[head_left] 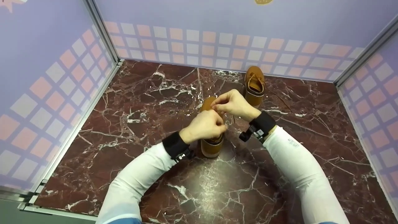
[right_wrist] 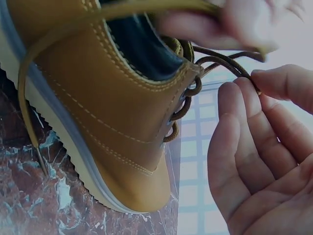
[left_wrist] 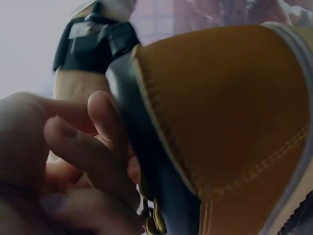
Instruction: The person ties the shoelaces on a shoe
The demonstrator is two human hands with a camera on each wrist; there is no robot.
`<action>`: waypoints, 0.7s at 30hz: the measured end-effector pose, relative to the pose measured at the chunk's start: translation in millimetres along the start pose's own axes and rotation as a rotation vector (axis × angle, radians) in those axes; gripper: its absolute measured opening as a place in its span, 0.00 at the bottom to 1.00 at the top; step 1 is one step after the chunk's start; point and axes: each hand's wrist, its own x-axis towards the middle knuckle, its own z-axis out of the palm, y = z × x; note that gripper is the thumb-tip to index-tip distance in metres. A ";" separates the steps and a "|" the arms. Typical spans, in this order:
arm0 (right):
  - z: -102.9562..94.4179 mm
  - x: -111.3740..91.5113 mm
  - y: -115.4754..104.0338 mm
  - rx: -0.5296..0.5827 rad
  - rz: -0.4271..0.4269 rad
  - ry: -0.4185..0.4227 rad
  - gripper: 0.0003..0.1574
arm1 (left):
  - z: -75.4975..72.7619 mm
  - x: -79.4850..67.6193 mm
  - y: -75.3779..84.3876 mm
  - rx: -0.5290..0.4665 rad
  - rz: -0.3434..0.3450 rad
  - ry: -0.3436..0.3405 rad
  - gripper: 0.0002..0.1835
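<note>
Steadily, my left hand [head_left: 206, 125] grips one stretch of lace [right_wrist: 132, 7] while my right hand's [head_left: 235, 105] fingers pinch another, above the nearer shoe [head_left: 212, 148] standing on the tabletop [head_left: 124, 161]. I'd best draw both lengths evenly, gently enough not to tip it.

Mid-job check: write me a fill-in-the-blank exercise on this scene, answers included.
The right hand pinches a brown shoelace between its fingers and ____.
In the head view, the farther shoe stands to the ____ of the nearer shoe.
Both wristbands are coloured ____.
Altogether, ____ shoes are visible.
Missing words: thumb; right; black; two.
</note>
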 end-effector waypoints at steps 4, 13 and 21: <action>1.5 0.7 1.5 0.041 0.008 -0.012 0.13 | 12.8 -3.1 14.4 0.226 -0.024 -0.006 0.19; 5.7 -0.2 3.5 0.071 -0.002 -0.001 0.12 | -18.7 -14.1 21.6 0.321 -0.134 -0.045 0.17; -0.2 -3.2 8.7 0.093 -0.024 -0.011 0.09 | -46.7 -8.6 -10.0 0.235 -0.119 0.171 0.09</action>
